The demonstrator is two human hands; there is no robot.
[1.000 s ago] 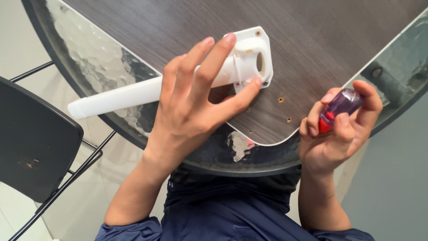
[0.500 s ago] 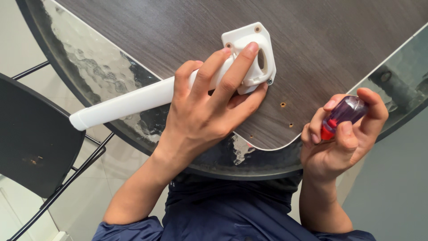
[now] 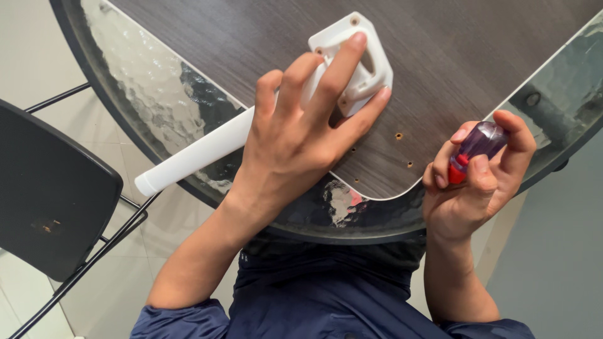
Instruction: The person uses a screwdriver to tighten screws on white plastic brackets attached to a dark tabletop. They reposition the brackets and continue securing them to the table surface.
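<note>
A white furniture leg point(image 3: 195, 154) with a white mounting bracket point(image 3: 370, 59) at its far end lies across a dark wood-grain board point(image 3: 440, 69). My left hand point(image 3: 301, 132) rests on the bracket, fingers spread over it and thumb against its right edge. The board's rounded near corner has several small screw holes point(image 3: 398, 136) just right of that hand. My right hand point(image 3: 477, 172) is closed around a screwdriver with a purple and red handle point(image 3: 474, 147), held off the board's right edge; its shaft is hidden in my palm.
The board lies on a round glass table point(image 3: 144, 94) with a dark rim. A black chair point(image 3: 50, 194) stands at the left on a pale tiled floor. A grey surface point(image 3: 559, 251) fills the right side.
My left hand has slid the bracket and leg farther up the board, uncovering more screw holes near the corner. My right hand kept hold of the screwdriver and barely shifted.
</note>
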